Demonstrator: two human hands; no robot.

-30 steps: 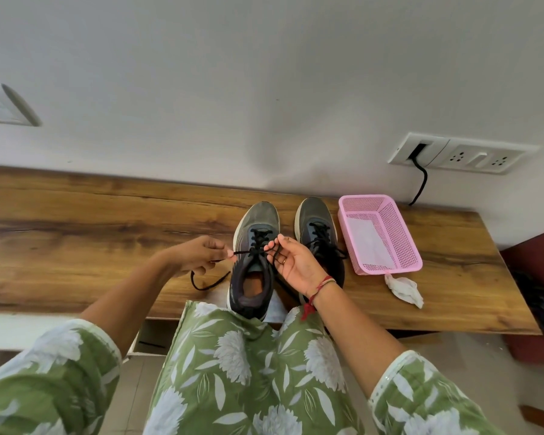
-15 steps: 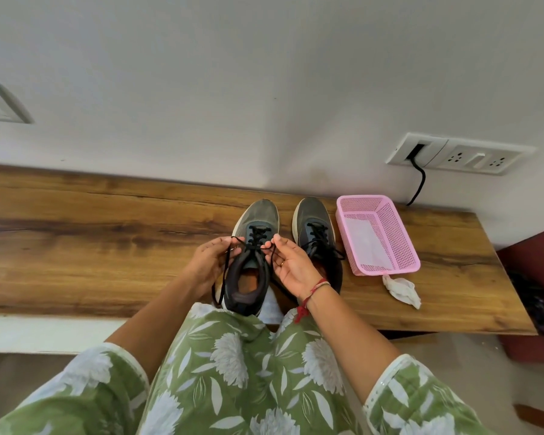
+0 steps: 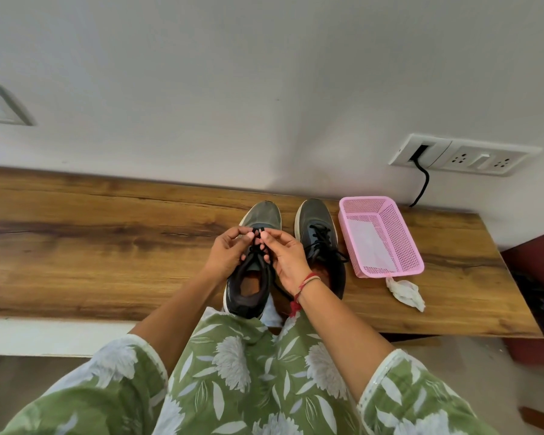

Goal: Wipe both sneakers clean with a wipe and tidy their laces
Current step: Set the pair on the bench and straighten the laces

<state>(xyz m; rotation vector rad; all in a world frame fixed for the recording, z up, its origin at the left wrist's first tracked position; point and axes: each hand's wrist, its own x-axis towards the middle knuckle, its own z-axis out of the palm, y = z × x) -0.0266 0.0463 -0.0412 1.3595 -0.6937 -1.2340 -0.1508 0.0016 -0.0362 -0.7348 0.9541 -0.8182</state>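
Black laces (image 3: 258, 246) pinched by both hands, left (image 3: 228, 254), right (image 3: 285, 257), over sneaker (image 3: 252, 271)

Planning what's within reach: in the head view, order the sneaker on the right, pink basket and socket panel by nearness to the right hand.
1. Sneaker on the right, beside the right hand.
2. Pink basket, farther right.
3. Socket panel, on the wall.
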